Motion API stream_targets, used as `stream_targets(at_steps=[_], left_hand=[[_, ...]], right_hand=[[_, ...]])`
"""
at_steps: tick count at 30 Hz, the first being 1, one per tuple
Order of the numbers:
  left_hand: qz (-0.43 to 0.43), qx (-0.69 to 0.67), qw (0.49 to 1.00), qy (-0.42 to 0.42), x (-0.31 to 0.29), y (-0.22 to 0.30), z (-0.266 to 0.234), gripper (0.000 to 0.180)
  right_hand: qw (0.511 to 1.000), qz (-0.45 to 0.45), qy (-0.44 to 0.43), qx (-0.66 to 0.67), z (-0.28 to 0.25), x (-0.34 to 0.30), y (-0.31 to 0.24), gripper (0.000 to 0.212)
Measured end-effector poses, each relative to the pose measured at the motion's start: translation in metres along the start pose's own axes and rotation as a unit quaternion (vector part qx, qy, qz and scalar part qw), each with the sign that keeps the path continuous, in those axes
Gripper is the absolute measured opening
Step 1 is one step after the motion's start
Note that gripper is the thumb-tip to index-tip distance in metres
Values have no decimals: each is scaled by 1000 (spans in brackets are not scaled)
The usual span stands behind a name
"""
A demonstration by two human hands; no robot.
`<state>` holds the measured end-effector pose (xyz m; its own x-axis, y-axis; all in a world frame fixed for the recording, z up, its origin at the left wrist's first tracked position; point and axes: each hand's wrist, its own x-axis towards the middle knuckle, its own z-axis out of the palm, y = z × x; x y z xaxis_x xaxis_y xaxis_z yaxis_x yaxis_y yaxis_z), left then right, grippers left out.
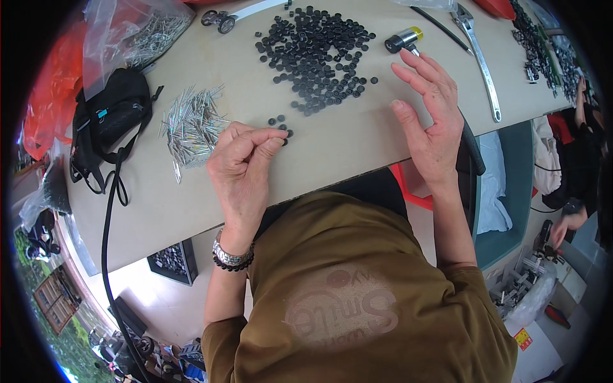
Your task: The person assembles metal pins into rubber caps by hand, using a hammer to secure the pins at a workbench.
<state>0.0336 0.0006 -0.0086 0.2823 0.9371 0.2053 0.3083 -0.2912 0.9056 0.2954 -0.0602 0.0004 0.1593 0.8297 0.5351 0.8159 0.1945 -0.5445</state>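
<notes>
My left hand (246, 159) is closed in a pinch just above the table, thumb and forefinger together. Small black round wheels (290, 133) lie right at its fingertips; whether one of them is between the fingers I cannot make out. Two more sit slightly farther off. To the left of this hand is a heap of thin silvery metal pins (191, 127). A big pile of the same black wheels (319, 51) spreads over the far middle. My right hand (431, 115) hovers at the table's near right, fingers apart, holding nothing. Beyond its fingertips lies a mallet (403, 39) with black and yellow ends.
A black pouch bag (115, 108) with a strap lies at the left, near clear plastic bags of pins (159, 38). An adjustable wrench (482, 64) rests at the right. Below the table's right edge stands a green bin (520, 166). A co-worker's hand (565, 226) shows at far right.
</notes>
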Motion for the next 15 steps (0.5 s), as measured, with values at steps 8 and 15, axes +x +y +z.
stream_targets(at_steps=[8,15], left_hand=[[-6,15,1000,7,0,1,1,12],[0,24,1000,12,0,1,2,11]], right_hand=[[1000,8,-2,3,0,0,-2,40],[1000,13,-11,6,1,-1,-3,38]])
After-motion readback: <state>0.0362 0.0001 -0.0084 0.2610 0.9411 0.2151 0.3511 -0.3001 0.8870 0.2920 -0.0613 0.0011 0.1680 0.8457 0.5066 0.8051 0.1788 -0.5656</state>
